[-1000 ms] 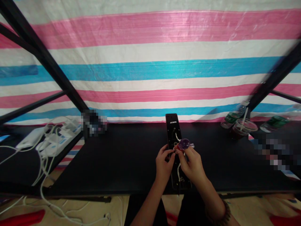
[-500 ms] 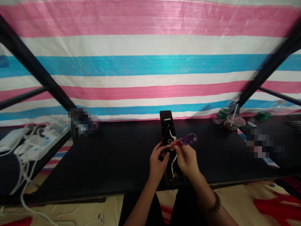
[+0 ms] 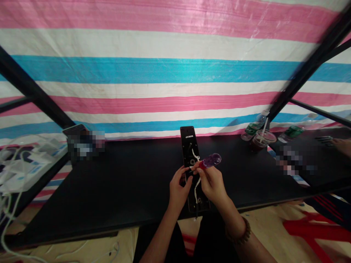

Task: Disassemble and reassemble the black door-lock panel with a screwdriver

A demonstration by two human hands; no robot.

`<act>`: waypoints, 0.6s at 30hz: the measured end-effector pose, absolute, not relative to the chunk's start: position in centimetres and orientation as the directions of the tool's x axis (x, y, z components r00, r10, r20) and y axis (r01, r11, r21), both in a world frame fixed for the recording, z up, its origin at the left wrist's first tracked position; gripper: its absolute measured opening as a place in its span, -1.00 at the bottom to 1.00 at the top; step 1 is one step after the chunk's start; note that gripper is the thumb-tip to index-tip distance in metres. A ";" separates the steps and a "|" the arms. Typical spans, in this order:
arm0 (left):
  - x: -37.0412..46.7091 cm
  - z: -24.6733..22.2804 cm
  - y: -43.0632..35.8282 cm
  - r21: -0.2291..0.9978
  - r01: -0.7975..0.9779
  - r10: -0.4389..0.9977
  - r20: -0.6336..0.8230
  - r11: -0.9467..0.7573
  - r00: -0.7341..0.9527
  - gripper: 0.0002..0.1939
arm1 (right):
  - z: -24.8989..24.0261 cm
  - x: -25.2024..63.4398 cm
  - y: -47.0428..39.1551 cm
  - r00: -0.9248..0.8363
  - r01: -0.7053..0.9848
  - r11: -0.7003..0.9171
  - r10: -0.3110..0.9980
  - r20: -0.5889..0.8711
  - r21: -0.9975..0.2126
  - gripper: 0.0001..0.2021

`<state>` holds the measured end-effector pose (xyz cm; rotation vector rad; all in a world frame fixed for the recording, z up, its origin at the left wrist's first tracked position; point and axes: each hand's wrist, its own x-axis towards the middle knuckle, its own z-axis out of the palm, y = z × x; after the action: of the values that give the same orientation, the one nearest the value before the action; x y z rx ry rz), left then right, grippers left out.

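Observation:
A long black panel [image 3: 189, 146] with a small white label lies lengthwise on the black table. A white cable [image 3: 195, 193] runs along its face. Around a screwdriver [image 3: 212, 160] with a clear purple and red handle, my right hand [image 3: 212, 182] is closed. The screwdriver's handle end points up to the right, and its tip is hidden by my fingers over the panel's middle. My left hand [image 3: 178, 186] rests at the panel's left side, thumb and index finger apart, fingertips touching the panel near my right fingertips.
To the right stand a plastic cup with a straw [image 3: 263, 139] and a water bottle [image 3: 253, 128]; another bottle [image 3: 292, 132] lies beyond them. White power strips and cables [image 3: 35, 160] fill the left side. Another person's hand [image 3: 342, 146] shows at the far right. Striped sheeting [image 3: 175, 69] hangs behind.
The view has turned slightly right, so everything sits further left in the picture. Another person's hand has come into view at the far right. Both my hands stay at the panel's middle.

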<state>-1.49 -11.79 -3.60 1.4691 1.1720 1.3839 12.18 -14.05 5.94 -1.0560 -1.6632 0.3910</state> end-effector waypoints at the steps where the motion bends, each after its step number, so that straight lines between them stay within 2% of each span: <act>1: -1.5 -3.6 -11.8 0.957 0.108 0.961 0.273 -0.269 -0.030 -0.70 | 6.0 12.2 -14.1 -0.061 0.459 0.562 0.792 0.607 -0.688 -0.82; 9: -1.4 -3.8 -11.9 0.953 0.096 0.955 0.294 -0.289 -0.043 -0.68 | 7.0 12.3 -13.8 -0.210 0.519 0.610 0.770 0.602 -0.599 -0.80; 15: -1.4 -3.4 -12.0 0.962 0.082 0.965 0.263 -0.262 -0.003 -0.71 | 7.4 11.9 -13.5 -0.194 0.536 0.613 0.759 0.622 -0.581 -0.83; 18: -1.4 -3.3 -12.1 0.959 0.088 0.963 0.270 -0.268 -0.007 -0.71 | 6.8 11.3 -13.2 -0.102 0.545 0.584 0.758 0.644 -0.602 -0.86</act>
<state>-1.35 -12.08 -3.26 1.4658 1.1457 1.3809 11.35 -13.24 6.79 -1.0719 -1.7747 0.2566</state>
